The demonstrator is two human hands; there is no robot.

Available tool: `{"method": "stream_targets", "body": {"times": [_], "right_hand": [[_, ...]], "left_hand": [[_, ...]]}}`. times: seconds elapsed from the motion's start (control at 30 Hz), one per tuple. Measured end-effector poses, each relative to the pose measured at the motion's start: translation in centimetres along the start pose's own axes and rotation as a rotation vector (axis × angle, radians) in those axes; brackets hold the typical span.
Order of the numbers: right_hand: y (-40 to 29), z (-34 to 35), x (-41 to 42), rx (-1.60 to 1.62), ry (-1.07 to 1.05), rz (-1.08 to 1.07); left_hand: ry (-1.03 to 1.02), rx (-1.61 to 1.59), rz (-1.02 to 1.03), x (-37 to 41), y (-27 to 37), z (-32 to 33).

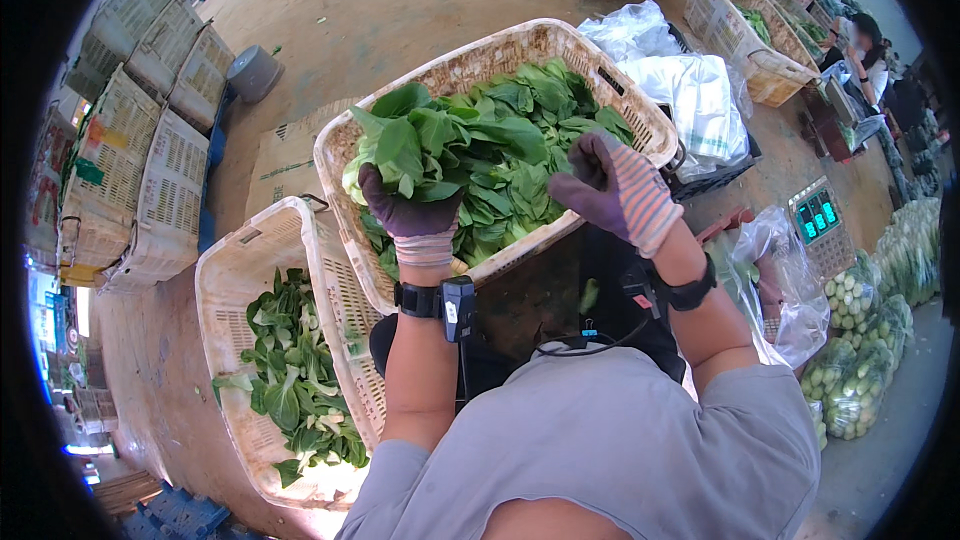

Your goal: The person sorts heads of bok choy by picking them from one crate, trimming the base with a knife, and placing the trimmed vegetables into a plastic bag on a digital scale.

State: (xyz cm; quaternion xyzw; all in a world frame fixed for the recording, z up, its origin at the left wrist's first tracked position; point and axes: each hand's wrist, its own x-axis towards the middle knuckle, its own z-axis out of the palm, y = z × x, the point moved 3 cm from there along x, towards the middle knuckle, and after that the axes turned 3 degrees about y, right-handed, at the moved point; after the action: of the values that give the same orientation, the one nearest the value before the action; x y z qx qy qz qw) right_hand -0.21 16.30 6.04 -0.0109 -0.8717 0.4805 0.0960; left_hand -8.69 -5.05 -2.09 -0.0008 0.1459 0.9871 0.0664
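My left hand (411, 216), in a purple-palmed striped work glove, grips a bunch of bok choy (420, 142) by its pale stalk end. The bunch is held over a white plastic crate (420, 69) with dirt-stained walls. More leafy bok choy (517, 195) fills much of that crate. Above its near right side, my right hand (619, 187) wears a matching glove. The right fingers are curled, the thumb stands apart from them, and nothing shows between.
A second white crate (232, 397) with loose leaves (289, 375) stands at left. At right are white plastic bags (690, 97), a lit digital scale (817, 217) and bagged vegetables (855, 382). Stacked crates (169, 195) and a grey bucket (255, 73) stand far left. A person (862, 52) sits upper right.
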Motion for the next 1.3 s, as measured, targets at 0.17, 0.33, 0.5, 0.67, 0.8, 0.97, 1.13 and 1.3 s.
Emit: {"method": "stream_targets", "body": {"times": [0.17, 0.33, 0.5, 0.67, 0.8, 0.97, 1.13, 1.3], "right_hand": [[0.4, 2.0, 2.1, -0.264, 0.202, -0.269], [2.3, 3.5, 1.0, 0.540, -0.014, -0.042], [0.9, 1.0, -5.1, 0.293, -0.746, -0.319], [3.4, -4.8, -10.0, 0.028, -0.192, 0.145], [-0.5, -7.7, -13.5, 0.075, 0.258, -0.050], [1.2, -7.2, -17.9, 0.773, 0.336, -0.145], [4.3, -9.5, -23.0, 1.057, 0.449, -0.386], [9.6, -15.0, -24.5, 0.969, 0.508, -0.314]], "left_hand": [[0.008, 0.022, -0.011, 0.3, -0.3, -0.1], [0.116, 0.045, 0.029, 0.9, 0.2, -1.6], [0.127, -0.046, -0.028, 0.9, 0.2, -0.6], [-0.226, 0.370, -0.117, -1.1, -1.4, -1.5], [-0.668, 0.637, -0.451, -7.9, -6.8, 4.0], [-0.757, 0.853, -0.527, -15.9, -15.2, 10.4], [-0.932, 0.985, -0.463, -19.4, -21.9, 11.1], [-1.299, 1.259, -0.347, -19.1, -30.0, 11.0]]}}
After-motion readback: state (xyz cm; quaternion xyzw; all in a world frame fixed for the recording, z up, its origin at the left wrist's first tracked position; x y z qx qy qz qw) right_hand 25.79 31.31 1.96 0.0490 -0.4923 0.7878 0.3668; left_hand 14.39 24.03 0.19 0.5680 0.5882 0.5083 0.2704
